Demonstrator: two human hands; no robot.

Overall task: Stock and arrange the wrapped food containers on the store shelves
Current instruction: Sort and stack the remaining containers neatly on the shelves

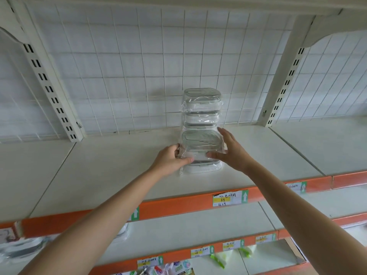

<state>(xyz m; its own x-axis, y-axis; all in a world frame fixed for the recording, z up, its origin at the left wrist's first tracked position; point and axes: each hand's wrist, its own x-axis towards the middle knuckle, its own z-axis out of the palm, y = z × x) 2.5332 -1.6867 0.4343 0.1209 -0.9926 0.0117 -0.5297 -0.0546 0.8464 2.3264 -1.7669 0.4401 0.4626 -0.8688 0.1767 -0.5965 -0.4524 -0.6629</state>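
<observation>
Two film-wrapped stacks of clear food containers with grey-rimmed lids stand on the white upper shelf (111, 169). The rear stack (201, 104) stands close to the wire grid back. Directly before it is the front stack (200, 141). My left hand (170, 161) grips the front stack's left side, fingers curled round the edge and thumb on its front. My right hand (232, 153) presses flat against its right side with straight fingers, the thumb lying across the front.
A wire grid panel (139, 76) backs the shelf between slotted uprights (49, 90). An orange edge strip carries a price label (224, 198). Lower shelves hold small packaged goods (174, 268), and more wrapped clear items (17, 249) sit at lower left.
</observation>
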